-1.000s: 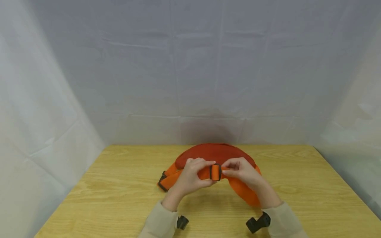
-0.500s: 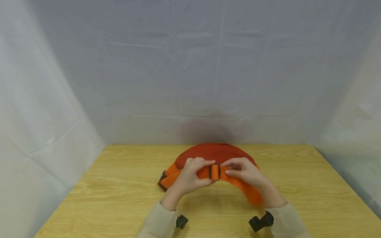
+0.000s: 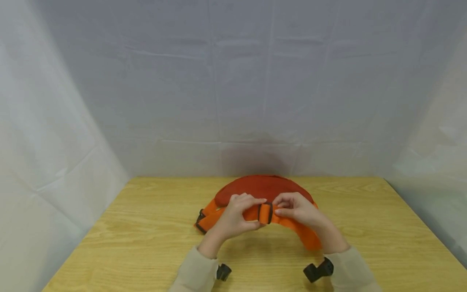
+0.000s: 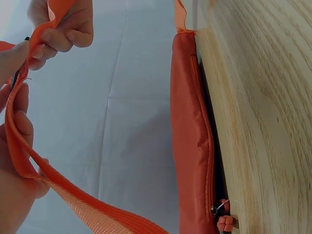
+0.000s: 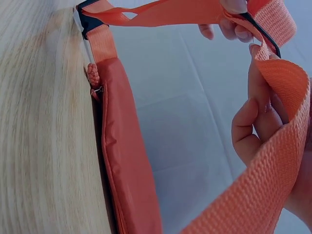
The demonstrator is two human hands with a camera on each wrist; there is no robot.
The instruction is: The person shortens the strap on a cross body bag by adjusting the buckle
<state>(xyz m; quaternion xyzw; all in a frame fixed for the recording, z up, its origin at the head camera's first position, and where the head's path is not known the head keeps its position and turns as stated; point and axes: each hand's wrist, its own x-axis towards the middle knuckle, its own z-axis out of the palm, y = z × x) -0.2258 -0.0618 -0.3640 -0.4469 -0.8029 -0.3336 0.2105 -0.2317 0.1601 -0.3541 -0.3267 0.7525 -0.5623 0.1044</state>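
A red waist bag point(image 3: 260, 188) lies on the table with its orange strap point(image 3: 304, 235) raised in front of it. Between the two hands a black strap slider point(image 3: 265, 213) has a loop of webbing through it. My left hand point(image 3: 235, 217) holds this slider from the left, index finger at its top edge and thumb at its bottom edge. Just right of it, my right hand point(image 3: 297, 209) pinches the strap between thumb and fingertips. In the right wrist view the webbing point(image 5: 258, 180) curves past the right hand point(image 5: 263, 117) and partly covers it.
The wooden table point(image 3: 146, 251) stands against a white sheet backdrop point(image 3: 233, 101). A black side-release buckle point(image 3: 200, 223) joins the strap at the bag's left end. The bag's zipper pull has a braided orange cord point(image 5: 93, 75). Black wrist mounts point(image 3: 223, 272) sit at the sleeves.
The right hand slid a little right along the strap, then came back slightly toward the slider. The slider shifted slightly and turned a bit. The left hand stayed almost in place.
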